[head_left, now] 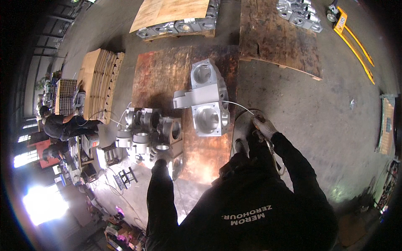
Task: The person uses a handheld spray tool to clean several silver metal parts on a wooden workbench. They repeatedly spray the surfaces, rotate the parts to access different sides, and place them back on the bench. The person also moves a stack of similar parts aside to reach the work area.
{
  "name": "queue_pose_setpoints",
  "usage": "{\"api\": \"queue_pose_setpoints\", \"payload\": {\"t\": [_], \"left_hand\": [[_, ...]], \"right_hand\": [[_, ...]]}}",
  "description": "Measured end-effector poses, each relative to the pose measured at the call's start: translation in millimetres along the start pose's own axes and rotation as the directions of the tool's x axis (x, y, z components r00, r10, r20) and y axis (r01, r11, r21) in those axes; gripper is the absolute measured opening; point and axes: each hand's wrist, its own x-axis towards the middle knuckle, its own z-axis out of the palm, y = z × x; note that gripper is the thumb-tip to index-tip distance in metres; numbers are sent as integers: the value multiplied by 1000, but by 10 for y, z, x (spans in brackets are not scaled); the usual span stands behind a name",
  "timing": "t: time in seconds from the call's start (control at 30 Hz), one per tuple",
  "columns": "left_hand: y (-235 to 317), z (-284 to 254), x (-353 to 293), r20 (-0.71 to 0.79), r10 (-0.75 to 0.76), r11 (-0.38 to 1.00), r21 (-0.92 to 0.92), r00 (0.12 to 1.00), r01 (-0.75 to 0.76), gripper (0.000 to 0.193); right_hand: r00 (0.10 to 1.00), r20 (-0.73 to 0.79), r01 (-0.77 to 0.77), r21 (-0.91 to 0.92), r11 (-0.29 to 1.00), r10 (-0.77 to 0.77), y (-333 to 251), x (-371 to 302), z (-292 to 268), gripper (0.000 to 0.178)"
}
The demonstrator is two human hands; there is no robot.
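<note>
A large silver metal casting [208,94] with wide round bores lies on a worn brown wooden board [161,75]. In its gloved fingers my right hand [264,127] grips an air blow gun, whose long thin pale nozzle [239,106] reaches to the casting's right side. The gun's body is mostly hidden by the glove. A hose [274,157] hangs in a loop below that hand. My left hand [162,154], also gloved, is at the near end of a group of grey castings [142,136] on the board's left; its fingers are too hard to make out.
Castings under a plywood sheet [169,14] stand on a pallet ahead. More castings [299,16] sit on a second wooden board [278,44] at far right, near a yellow pallet jack [354,44]. Leaning panels [100,81] and another person [63,123] are at left.
</note>
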Motion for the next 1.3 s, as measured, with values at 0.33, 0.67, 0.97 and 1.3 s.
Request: {"api": "queue_pose_setpoints", "payload": {"t": [0.33,0.67,0.97,1.3], "left_hand": [[-2,30,53,26,-10,998,-54,1000,11,152],[-31,-55,-2,71,51,998,-47,996,-48,128],[-133,97,251,168,108,993,27,980,-114,106],[-578,341,482,326,144,987,19,935,-159,99]], "right_hand": [[998,-60,-34,-107,994,28,-300,-284,-311,48],[984,-115,115,-193,974,-139,-486,297,-160,43],[986,-60,137,-220,966,-154,-659,178,-176,42],[987,18,158,-166,973,-157,-727,519,-276,53]]}}
